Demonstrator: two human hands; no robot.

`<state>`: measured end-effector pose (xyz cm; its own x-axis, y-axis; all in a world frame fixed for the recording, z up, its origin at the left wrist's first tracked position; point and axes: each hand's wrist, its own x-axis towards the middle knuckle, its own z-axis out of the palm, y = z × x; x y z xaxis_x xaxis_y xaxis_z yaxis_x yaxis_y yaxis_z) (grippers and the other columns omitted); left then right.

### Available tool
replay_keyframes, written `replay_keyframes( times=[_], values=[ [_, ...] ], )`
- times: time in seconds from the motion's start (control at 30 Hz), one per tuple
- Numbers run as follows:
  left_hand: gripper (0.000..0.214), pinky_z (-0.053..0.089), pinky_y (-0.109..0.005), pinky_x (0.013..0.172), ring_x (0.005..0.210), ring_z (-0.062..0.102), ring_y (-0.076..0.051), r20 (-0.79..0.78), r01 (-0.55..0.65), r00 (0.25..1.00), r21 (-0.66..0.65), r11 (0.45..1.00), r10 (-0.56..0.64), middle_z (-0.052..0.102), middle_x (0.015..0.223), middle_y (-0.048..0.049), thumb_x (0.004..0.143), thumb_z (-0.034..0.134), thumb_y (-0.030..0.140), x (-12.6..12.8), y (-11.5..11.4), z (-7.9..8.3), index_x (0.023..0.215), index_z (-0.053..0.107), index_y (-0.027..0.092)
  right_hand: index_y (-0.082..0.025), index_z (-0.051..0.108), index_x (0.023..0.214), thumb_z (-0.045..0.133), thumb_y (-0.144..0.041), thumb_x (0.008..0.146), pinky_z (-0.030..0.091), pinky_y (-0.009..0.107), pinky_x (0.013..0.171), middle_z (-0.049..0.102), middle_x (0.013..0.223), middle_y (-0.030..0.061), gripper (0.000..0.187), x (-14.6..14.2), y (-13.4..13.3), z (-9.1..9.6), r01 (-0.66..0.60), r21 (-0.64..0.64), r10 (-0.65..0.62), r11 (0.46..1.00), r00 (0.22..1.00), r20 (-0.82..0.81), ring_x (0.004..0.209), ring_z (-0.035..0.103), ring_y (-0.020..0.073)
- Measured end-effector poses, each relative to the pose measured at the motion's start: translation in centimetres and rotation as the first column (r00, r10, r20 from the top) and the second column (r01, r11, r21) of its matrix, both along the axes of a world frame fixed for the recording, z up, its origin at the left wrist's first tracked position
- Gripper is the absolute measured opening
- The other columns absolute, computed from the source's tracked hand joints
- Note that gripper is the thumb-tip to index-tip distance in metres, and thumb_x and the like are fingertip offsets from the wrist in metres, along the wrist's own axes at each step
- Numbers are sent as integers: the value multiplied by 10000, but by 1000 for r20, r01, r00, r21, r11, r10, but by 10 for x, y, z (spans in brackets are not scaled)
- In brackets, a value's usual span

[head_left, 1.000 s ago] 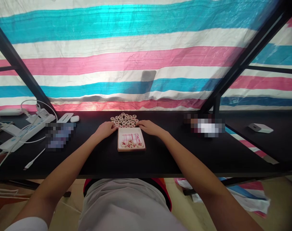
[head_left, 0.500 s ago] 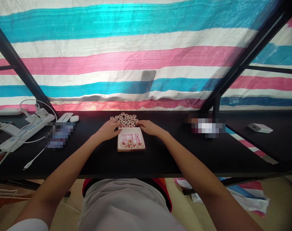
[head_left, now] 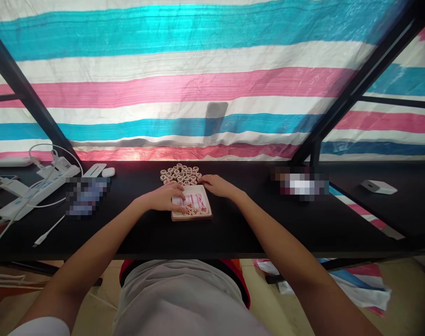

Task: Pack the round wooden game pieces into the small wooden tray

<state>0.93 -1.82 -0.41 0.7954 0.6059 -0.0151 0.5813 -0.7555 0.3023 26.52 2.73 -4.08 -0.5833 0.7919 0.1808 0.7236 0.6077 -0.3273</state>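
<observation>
A small square box point(head_left: 202, 199) with a pink grid lining sits on the black table point(head_left: 233, 228). Several round wooden chess pieces with red characters lie along its near edge. A pile of the same pieces point(head_left: 180, 174) lies just behind the box. My left hand point(head_left: 166, 198) reaches over the box's left side, fingers curled together as if pinching a piece; what they hold is hidden. My right hand point(head_left: 216, 185) rests at the box's far right corner beside the pile, fingers curled down on the table.
White power strips and cables point(head_left: 30, 191) crowd the table's left end, with a white mouse point(head_left: 108, 172) behind them. A small white box point(head_left: 378, 186) sits at the far right. Black frame bars point(head_left: 352, 88) slant up on both sides before a striped tarp.
My left hand has moved from the pile's left edge back and right, over the box's left side. My right hand has stayed in place.
</observation>
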Motion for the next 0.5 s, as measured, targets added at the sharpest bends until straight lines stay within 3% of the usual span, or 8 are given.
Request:
replay_keyframes(
  times=[0.13,0.37,0.5],
  values=[
    [530,234,-366,1090,1305,328,-290,-66,-5,998,-34,999,3,452,1359,-84,727,639,573,-2,-2,3,1132,645,232,-176,667,1051,420,-119,876,435,297,904,674,1064,72,307,0,-1,0,-10,6,10,1000,1000,-1,976,615,186],
    [327,309,-340,1050,1191,463,-255,52,-32,998,-45,998,34,535,1241,-85,764,633,448,-1,0,2,990,696,221,-185,663,1051,421,-127,883,434,294,908,673,1066,63,301,0,-1,1,-1,-8,1,1000,1000,-1,980,611,180],
    [334,318,-342,1042,1167,475,-253,69,-48,996,-3,999,49,548,1211,-78,751,637,471,-4,1,3,961,698,219,-181,667,1040,420,-129,882,434,289,903,675,1052,65,298,0,-1,2,2,-4,-2,1000,1000,2,980,610,183]
  ],
)
